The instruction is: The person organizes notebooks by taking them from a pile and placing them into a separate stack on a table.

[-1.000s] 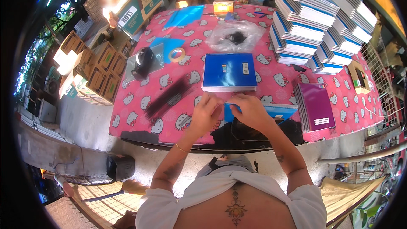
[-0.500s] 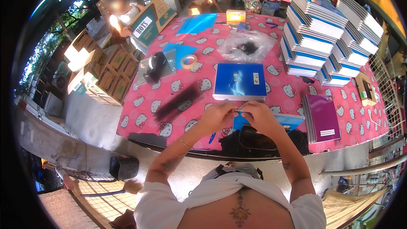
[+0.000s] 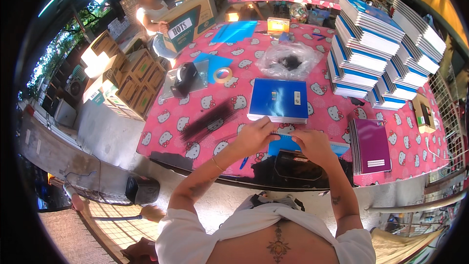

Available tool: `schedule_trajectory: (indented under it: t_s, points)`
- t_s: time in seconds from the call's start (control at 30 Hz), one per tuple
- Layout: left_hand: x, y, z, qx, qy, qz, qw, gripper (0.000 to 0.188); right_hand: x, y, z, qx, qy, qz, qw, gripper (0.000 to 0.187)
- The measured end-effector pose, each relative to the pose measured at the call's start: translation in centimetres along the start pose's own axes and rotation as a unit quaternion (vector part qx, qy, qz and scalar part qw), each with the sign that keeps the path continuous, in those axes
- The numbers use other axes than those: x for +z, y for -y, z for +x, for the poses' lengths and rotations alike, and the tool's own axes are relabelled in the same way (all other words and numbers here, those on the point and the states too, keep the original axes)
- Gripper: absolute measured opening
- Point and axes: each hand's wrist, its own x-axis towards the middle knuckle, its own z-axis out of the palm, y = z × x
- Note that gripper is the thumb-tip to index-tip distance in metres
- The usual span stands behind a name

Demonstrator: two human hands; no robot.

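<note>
1. My left hand [image 3: 256, 136] and my right hand [image 3: 315, 145] are near each other at the bench's near edge, fingers bent and fingertips a small gap apart.
2. Under my fingertips is the upper edge of a light-blue notebook [image 3: 282, 145], which lies just inside the middle of the near edge of the bench [image 3: 166, 152]. I cannot tell whether either hand is clamped on it; what my fingertips meet is too small to make out.
3. A black object [image 3: 298, 166] sits between the light-blue notebook and the near edge, partly behind my right hand.
4. A blue pen [image 3: 244, 163] lies left of that, by the same edge.
5. Just beyond my hands is a small pile of dark-blue notebooks [image 3: 278, 99], coils toward me.
6. To my right, near the near right corner, a purple notebook [image 3: 372, 146] lies with its coil on the left.
7. Tall notebook stacks [image 3: 366, 44] fill the far right corner.
8. Thin black strands [image 3: 207, 121] lie on the left half; beyond them are a tape roll [image 3: 223, 81] and a black dispenser [image 3: 184, 80], toward the left edge.
</note>
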Motion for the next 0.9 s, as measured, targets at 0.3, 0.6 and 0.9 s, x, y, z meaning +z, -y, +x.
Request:
schedule_trajectory:
  t_s: [0.3,0.6,0.9]
  points:
    - [7.7,-4.1,-3.4,-0.133,-0.065,0.225,0.963,0.095,1.0,-0.6,0.1,0.014,-0.045,-0.012,0.999,0.015]
    - [4.4,-5.2,-0.1,-0.121,0.021,0.212,0.970,0.076,-1.5,-2.5,-2.6,-0.011,-0.043,-0.070,0.997,0.024]
    - [1.8,0.3,1.0,0.018,-0.098,0.135,0.986,0.045,-0.8,-3.3,-2.6,0.030,-0.008,-0.054,0.998,0.025]
